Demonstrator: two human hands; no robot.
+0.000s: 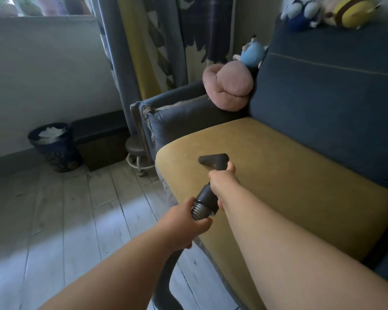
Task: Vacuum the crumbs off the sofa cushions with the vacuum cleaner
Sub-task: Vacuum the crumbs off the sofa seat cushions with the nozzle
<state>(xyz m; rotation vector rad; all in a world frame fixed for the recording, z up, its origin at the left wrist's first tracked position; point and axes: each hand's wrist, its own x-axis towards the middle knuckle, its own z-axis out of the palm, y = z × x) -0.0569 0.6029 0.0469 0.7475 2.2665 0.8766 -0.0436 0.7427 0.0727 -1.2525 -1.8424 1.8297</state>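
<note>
The right grip [222, 182] curled round the black vacuum tube [205, 193], whose nozzle [213, 158] lay on the yellow seat cushion [300, 175] near its far front corner. The left grip [188, 222] held the ribbed hose [199, 211] at the cushion's front edge. A pale crumb [186, 154] lay just beside the nozzle, toward that corner.

No legible text, label, brand, number or sign anywhere in head view. Vacuum nozzle [213, 159], vacuum hose [199, 212], seat cushion [300, 175]: no readable markings. Curtain [199, 30]: printed pattern only, no lettering.
</note>
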